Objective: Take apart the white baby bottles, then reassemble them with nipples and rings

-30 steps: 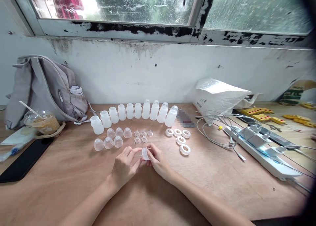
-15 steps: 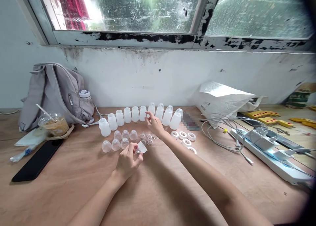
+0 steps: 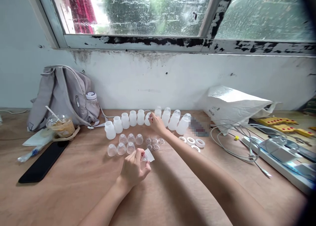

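My left hand (image 3: 135,169), low over the middle of the table, is closed around a clear nipple set in a white screw ring (image 3: 149,155). My right hand (image 3: 157,123) reaches to the back row, its fingers closed at the upper part of a frosted baby bottle (image 3: 147,120). To the left of that bottle stand several open frosted bottles (image 3: 125,120). On the right are several bottles with clear caps (image 3: 174,120). Clear dome caps (image 3: 121,148) stand nearer to me, beside clear nipples (image 3: 155,147) and white rings (image 3: 199,142).
A backpack (image 3: 64,94), an iced drink cup (image 3: 61,124) and a black phone (image 3: 43,161) are at the left. On the right lie a white bag (image 3: 234,102), tangled cables (image 3: 222,143) and a power strip (image 3: 278,165). A wall stands behind.
My right hand has closed its fingers on the last open bottle of the row. My left hand still holds the nipple and ring. The view has shifted slightly left.
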The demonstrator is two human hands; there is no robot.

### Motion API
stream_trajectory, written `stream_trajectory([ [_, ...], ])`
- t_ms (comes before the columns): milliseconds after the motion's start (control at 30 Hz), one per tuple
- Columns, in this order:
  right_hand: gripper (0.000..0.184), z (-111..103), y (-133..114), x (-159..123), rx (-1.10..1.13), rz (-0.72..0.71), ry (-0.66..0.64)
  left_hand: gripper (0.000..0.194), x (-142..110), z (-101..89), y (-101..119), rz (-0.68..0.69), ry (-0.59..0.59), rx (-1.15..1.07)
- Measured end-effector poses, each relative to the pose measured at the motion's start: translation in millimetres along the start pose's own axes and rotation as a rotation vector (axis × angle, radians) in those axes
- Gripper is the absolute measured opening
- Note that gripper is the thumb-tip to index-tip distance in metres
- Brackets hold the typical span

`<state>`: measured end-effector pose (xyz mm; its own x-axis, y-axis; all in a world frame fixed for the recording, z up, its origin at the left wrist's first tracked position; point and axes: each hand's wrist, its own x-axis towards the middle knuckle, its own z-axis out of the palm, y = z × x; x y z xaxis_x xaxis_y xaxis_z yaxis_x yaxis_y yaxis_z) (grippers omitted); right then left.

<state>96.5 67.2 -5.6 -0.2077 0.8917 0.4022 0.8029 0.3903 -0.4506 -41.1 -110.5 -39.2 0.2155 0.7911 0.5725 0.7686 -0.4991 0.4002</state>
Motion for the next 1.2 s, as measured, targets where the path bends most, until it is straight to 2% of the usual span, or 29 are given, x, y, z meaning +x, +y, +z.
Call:
stream_trajectory([
  [100, 0.016, -15.3, -1.9, -21.8, 0.046, -0.043, 0.058, 0.010, -1.2, 1.3, 2.1, 0.017, -0.028, -0.012],
  [200, 0.018, -39.1, -0.2, -52.8, 0.101, -0.059, 0.143, 0.007, -4.1, 3.5, 4.7, 0.030, -0.056, -0.019],
  [267, 0.016, -56.5, 2.3, -75.7, 0.304, -0.086, 0.283, 0.008, -6.4, 5.4, 6.5, 0.044, -0.071, -0.021],
  [333, 0.014, -71.1, 5.4, -97.6, 0.501, -0.067, 0.351, 0.010, -8.4, 7.5, 8.3, 0.061, -0.087, -0.028],
  [433, 0.015, -81.7, 11.8, -124.5, 0.749, 0.074, 0.264, 0.015, -10.1, 11.3, 11.0, 0.069, -0.106, -0.050],
  [533, 0.014, -76.7, 21.4, -142.9, 0.822, 0.140, 0.234, 0.021, -10.9, 14.5, 12.1, 0.057, -0.136, -0.067],
  [667, 0.011, -59.2, 34.7, -157.7, 0.761, 0.048, 0.247, 0.029, -11.6, 15.9, 9.3, 0.023, -0.180, -0.066],
  [767, 0.020, -50.7, 39.8, -164.5, 0.653, -0.027, 0.204, 0.031, -12.1, 15.8, 5.5, -0.008, -0.188, -0.077],
  [967, 0.032, -52.3, 37.4, -171.4, 0.567, -0.118, 0.185, 0.032, -13.3, 17.3, 2.7, 0.005, -0.201, -0.081],
  [1100, 0.054, -50.2, 33.0, -174.1, 0.509, -0.098, 0.045, 0.033, -14.1, 18.0, 4.0, 0.042, -0.207, -0.085],
  [1200, 0.054, -42.7, 28.3, -177.2, 0.475, -0.051, -0.078, 0.034, -14.6, 17.3, 5.2, 0.050, -0.183, -0.088],
])
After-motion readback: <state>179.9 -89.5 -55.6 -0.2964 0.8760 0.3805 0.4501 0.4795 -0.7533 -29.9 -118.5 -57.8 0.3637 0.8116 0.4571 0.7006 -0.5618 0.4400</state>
